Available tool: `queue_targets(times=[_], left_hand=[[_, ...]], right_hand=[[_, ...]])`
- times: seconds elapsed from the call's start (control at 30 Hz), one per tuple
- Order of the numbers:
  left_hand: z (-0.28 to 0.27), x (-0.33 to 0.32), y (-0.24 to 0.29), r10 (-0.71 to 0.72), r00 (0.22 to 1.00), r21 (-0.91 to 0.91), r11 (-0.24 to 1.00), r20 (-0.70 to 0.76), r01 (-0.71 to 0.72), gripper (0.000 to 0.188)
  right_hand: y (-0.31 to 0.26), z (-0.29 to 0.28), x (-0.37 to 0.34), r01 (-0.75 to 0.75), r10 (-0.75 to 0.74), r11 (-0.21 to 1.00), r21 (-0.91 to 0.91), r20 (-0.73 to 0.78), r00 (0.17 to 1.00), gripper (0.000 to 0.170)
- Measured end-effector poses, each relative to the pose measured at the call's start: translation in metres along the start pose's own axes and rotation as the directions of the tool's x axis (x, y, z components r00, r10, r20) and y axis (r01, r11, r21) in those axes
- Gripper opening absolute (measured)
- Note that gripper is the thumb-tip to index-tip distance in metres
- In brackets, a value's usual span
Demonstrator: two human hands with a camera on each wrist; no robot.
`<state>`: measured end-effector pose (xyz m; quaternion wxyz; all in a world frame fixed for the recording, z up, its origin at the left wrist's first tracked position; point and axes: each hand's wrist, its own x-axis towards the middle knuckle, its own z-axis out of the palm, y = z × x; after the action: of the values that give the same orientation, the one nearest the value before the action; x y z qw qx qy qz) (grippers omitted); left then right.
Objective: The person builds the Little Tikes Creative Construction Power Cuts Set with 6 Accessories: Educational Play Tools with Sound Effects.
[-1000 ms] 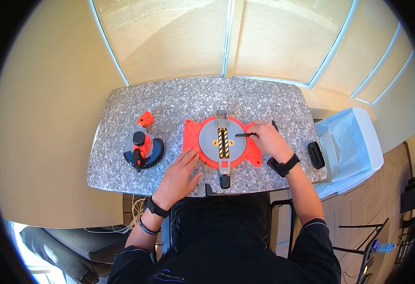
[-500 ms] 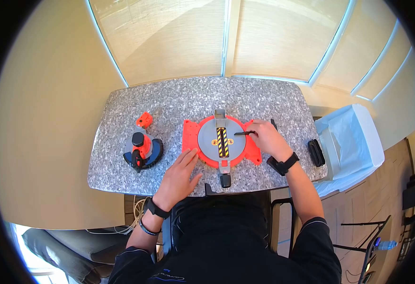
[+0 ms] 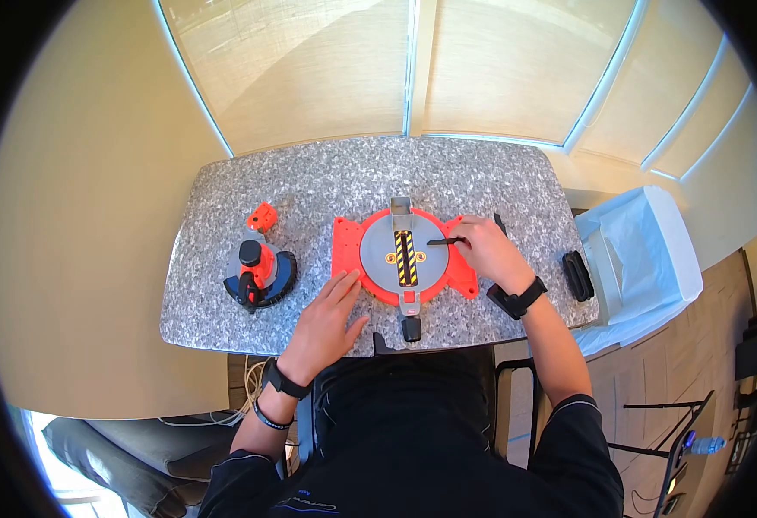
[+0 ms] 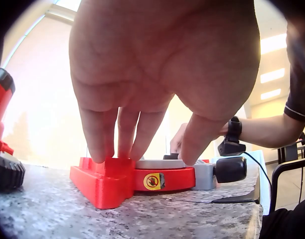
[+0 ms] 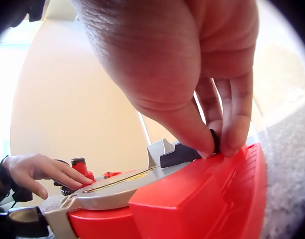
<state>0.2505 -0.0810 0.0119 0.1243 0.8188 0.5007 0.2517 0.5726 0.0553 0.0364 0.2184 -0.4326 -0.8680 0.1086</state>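
A red toy mitre saw base (image 3: 346,250) with a round grey turntable (image 3: 378,250) lies flat on the table. My right hand (image 3: 488,252) pinches a thin black plate (image 5: 177,155) between thumb and fingers, low over the base's right side. That black plate reaches inward across the turntable, beside the yellow-and-black striped slot (image 3: 407,259). On the base's left side rest the straight fingertips of my left hand (image 3: 325,318), its thumb spread toward the front. A black knob (image 3: 410,330) sticks out at the base's front.
Left of the base stands the saw head (image 3: 262,269) with its blue guard, a small red part (image 3: 262,216) behind it. Another black piece (image 3: 500,224) lies beyond my right hand. A black block (image 3: 578,278) sits near the right edge, a lined bin (image 3: 646,259) beyond.
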Motion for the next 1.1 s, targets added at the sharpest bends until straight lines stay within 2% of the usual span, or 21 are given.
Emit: queue_targets(times=[0.13,0.23,0.3,0.33,0.5,0.6,0.73,0.83,0.9,1.1], left_hand=[[-0.001,0.0,0.0,0.002,1.0,-0.003,1.0,-0.002,-0.002,0.058],[-0.002,0.0,0.0,0.009,1.0,-0.001,1.0,-0.004,-0.009,0.058],[-0.003,0.0,0.0,0.011,1.0,-0.004,1.0,-0.001,-0.011,0.058],[-0.003,0.0,-0.001,0.012,1.0,-0.009,1.0,0.004,-0.012,0.058],[-0.002,0.0,-0.003,0.02,1.0,-0.025,0.999,-0.014,-0.021,0.057],[-0.005,0.001,-0.001,0.016,0.999,-0.031,0.999,-0.032,-0.017,0.055],[-0.009,0.001,0.0,0.001,0.999,-0.035,0.999,-0.047,-0.002,0.049],[-0.012,0.002,0.001,0.035,0.997,-0.014,0.999,-0.073,-0.036,0.047],[-0.013,0.002,0.002,0.031,0.996,-0.021,0.999,-0.079,-0.033,0.046],[-0.015,0.002,0.004,0.029,0.996,-0.03,0.999,-0.086,-0.031,0.045]], right_hand=[[-0.002,-0.004,0.0,-0.015,0.015,1.0,-0.013,0.021,1.0,0.013],[-0.003,-0.01,-0.001,-0.046,0.044,0.996,0.076,0.038,0.998,0.014],[0.0,-0.014,-0.002,-0.007,0.011,0.998,0.069,-0.065,0.998,0.017],[0.004,-0.018,-0.003,-0.008,0.012,0.998,0.066,-0.067,0.998,0.017],[0.03,-0.032,-0.006,-0.158,0.167,0.982,0.107,-0.083,0.982,0.015],[0.056,-0.036,-0.012,-0.18,0.182,0.983,0.027,-0.14,0.973,0.015],[0.083,-0.037,-0.018,-0.239,0.245,0.969,0.058,-0.157,0.957,0.015],[0.103,-0.032,-0.02,-0.288,0.291,0.957,0.046,-0.174,0.941,0.018],[0.112,-0.03,-0.02,-0.368,0.356,0.925,-0.094,-0.121,0.926,0.026],[0.114,-0.024,-0.017,-0.509,0.502,0.858,-0.071,-0.096,0.859,0.036]])
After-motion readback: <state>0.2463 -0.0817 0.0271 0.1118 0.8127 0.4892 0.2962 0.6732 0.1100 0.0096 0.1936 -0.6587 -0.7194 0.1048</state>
